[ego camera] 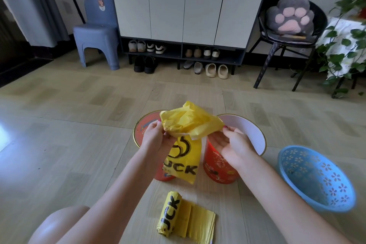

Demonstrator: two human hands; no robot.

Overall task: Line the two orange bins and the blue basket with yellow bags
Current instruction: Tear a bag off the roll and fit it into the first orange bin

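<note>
Left grip [156, 136] and right grip [232, 142] each pinch the yellow bag [186, 125], spreading it above two orange bins [219, 166]; blue basket [316, 178] lies right of the right grip.

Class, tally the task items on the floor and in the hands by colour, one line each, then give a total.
Orange: 2, the left bin and right bin
Blue: 1, the basket
Yellow: 2, the held bag and the bag roll
Total: 5
</note>
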